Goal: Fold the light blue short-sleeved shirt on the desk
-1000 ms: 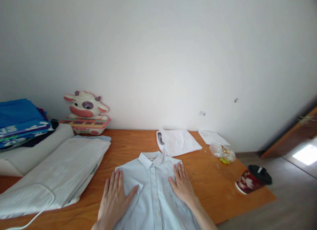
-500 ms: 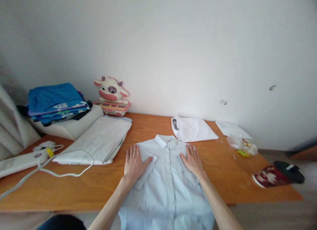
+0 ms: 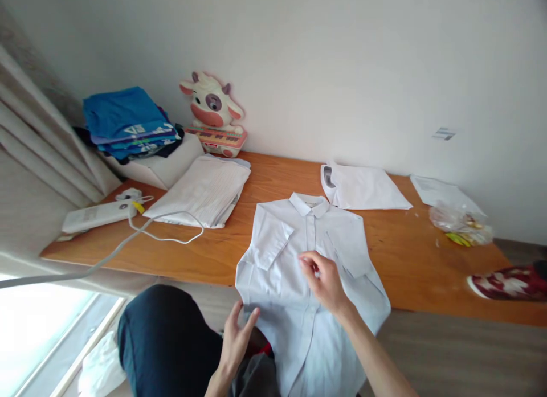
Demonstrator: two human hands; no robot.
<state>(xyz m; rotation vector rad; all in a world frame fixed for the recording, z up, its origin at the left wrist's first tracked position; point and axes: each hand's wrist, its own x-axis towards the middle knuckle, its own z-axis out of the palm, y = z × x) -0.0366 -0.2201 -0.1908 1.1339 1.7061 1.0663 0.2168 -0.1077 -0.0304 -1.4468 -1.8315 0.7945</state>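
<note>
White shirt overhangs the table; your left hand, grip spread, flanks its edge; your right hand curls above, pinch unclear. Smooth gently, keeping sleeves flat.

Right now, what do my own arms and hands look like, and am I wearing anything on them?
Your left hand and right hand are bare, with no gloves, rings or markings showing. The visible parts of your left forearm and right forearm are slender, without sleeves, watch or bracelet.
</note>
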